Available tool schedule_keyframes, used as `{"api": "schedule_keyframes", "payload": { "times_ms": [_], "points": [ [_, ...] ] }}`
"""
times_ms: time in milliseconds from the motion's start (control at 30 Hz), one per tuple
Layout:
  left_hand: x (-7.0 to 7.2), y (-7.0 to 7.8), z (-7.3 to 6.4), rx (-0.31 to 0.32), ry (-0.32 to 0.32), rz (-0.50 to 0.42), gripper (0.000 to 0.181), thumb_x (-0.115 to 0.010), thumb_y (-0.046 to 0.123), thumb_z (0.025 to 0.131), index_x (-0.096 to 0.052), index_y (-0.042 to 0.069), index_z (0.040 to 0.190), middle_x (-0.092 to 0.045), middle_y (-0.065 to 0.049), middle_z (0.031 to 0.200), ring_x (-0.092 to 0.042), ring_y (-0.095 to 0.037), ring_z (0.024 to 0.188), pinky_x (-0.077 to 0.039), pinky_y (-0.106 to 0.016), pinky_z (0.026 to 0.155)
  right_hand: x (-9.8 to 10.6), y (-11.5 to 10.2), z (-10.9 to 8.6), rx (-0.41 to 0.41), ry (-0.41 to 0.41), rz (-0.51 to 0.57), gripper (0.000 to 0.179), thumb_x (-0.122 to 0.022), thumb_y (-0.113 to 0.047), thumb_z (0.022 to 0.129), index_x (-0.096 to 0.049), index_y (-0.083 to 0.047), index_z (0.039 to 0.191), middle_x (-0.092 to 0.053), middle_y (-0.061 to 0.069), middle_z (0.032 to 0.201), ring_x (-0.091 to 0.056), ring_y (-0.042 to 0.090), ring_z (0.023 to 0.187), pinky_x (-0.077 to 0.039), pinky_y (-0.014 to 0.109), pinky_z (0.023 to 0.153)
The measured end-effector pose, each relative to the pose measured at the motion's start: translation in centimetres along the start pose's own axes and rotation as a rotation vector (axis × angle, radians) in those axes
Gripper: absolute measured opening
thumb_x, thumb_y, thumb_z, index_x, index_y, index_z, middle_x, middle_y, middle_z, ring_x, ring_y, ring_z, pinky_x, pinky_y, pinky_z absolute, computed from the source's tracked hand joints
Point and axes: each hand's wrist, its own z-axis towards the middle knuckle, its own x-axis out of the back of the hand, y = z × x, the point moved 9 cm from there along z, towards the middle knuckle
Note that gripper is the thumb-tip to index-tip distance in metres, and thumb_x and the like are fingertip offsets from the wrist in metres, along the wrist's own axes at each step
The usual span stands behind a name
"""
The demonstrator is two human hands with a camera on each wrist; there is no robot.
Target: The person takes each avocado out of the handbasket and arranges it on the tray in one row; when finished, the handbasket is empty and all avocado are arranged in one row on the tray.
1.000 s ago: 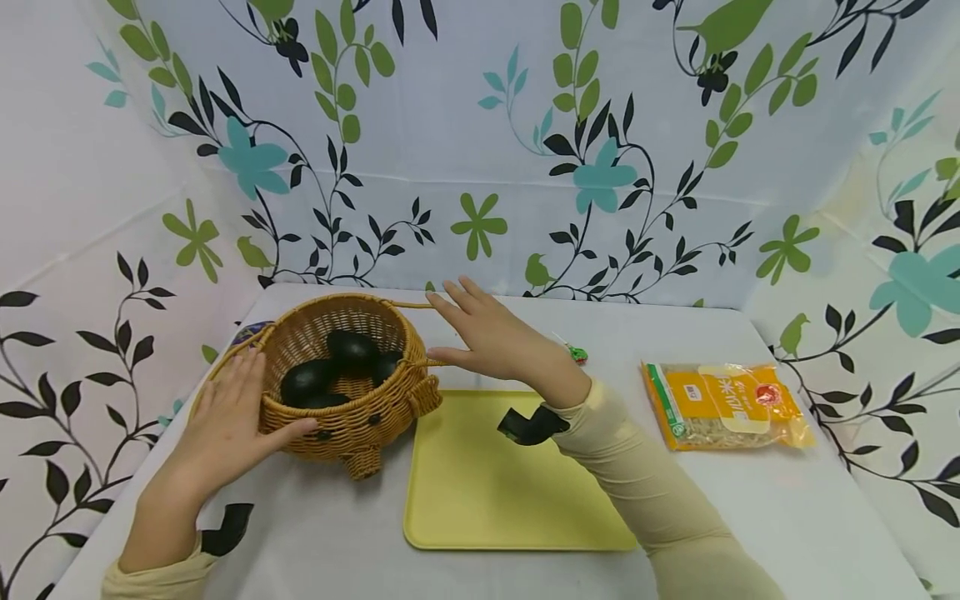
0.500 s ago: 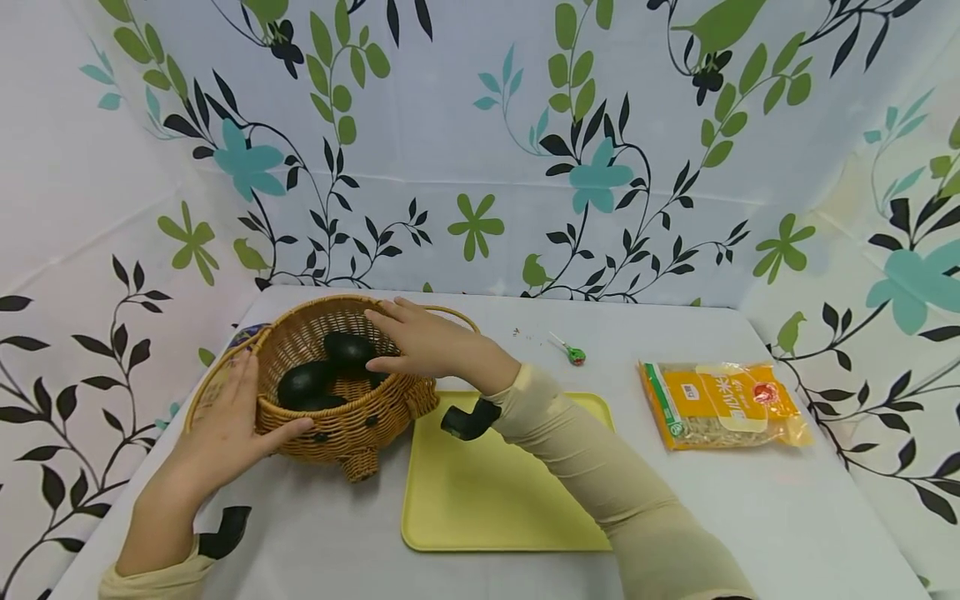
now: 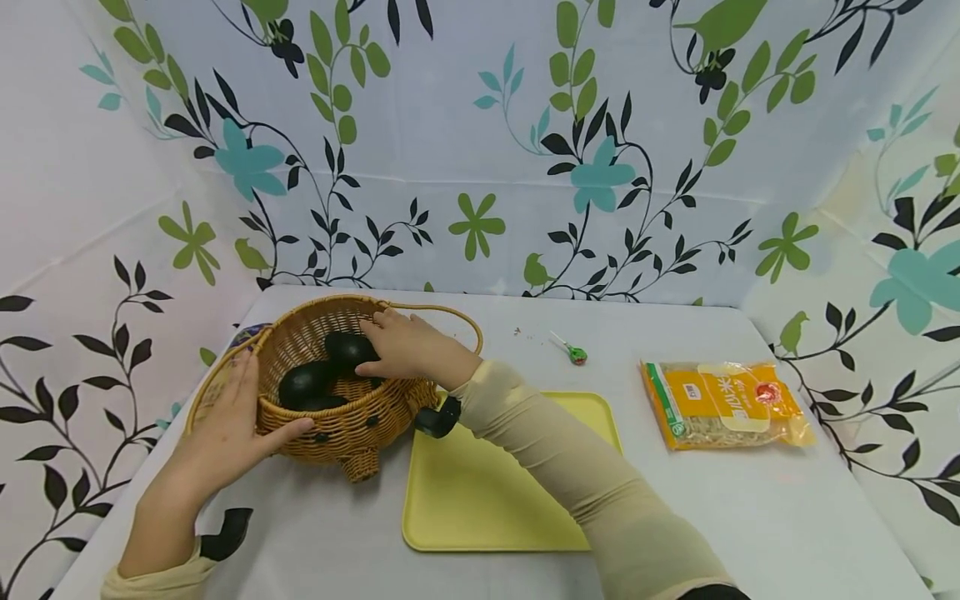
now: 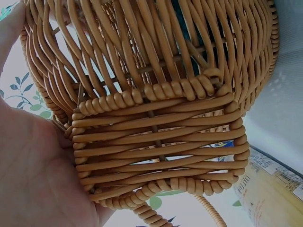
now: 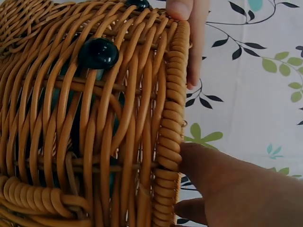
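Observation:
A brown wicker basket (image 3: 330,437), shaped like an animal with dark bead eyes, stands at the table's left. Several smooth dark oval fruits (image 3: 306,383), looking like avocados, lie inside it. My left hand (image 3: 213,433) rests against the basket's left side, fingers extended and thumb spread toward the front rim; the left wrist view shows its palm (image 4: 38,165) beside the woven ear (image 4: 156,137). Over the right rim reaches my right hand (image 3: 408,346), its fingers beside the far dark fruit (image 3: 348,352). Some of its fingertips are hidden, and no grip shows.
A yellow tray (image 3: 495,500) lies right of the basket, under my right forearm. Behind it is a green lollipop (image 3: 576,354) with a white stick. An orange bag of grain-like food (image 3: 723,408) lies farther right. A blue patterned packet (image 3: 251,333) shows behind the basket.
My right hand has moved left, from beside the basket's right handle to over the rim and into the basket. My left hand and the basket have stayed in place.

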Motion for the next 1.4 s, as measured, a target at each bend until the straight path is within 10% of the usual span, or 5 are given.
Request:
{"api": "schedule_keyframes", "payload": {
  "times_ms": [467,1100,1400],
  "points": [
    [-0.1,-0.1,0.0,-0.007,0.010,-0.013,0.115,-0.056,0.062,0.084,0.022,0.004,0.146,0.024,-0.018,0.154,0.007,-0.048,0.143,-0.016,-0.071,0.105,-0.5,-1.3,2.2,-0.029,0.039,-0.200,0.073,-0.038,-0.061,0.093,-0.024,-0.019,0.151,-0.026,-0.001,0.157,-0.019,0.015,0.147,-0.019,0.036,0.121],
    [-0.3,0.2,-0.1,-0.014,0.011,-0.003,0.115,-0.054,0.062,0.085,0.023,0.003,0.145,0.024,-0.018,0.154,0.008,-0.047,0.142,-0.014,-0.070,0.107,-5.0,-2.2,4.8,-0.039,-0.281,-0.130,0.078,-0.045,-0.061,0.090,-0.020,-0.021,0.152,-0.022,-0.006,0.158,-0.024,0.010,0.145,-0.029,0.028,0.116],
    [-0.2,0.1,-0.2,-0.021,0.010,-0.021,0.113,-0.055,0.060,0.086,0.024,0.004,0.145,0.025,-0.016,0.154,0.011,-0.045,0.143,-0.011,-0.068,0.109,-5.1,-2.2,4.4,-0.067,-0.285,-0.122,0.049,-0.052,-0.048,0.092,-0.050,-0.027,0.136,-0.042,-0.007,0.147,-0.049,0.010,0.124,-0.046,0.025,0.094]
  ]
}}
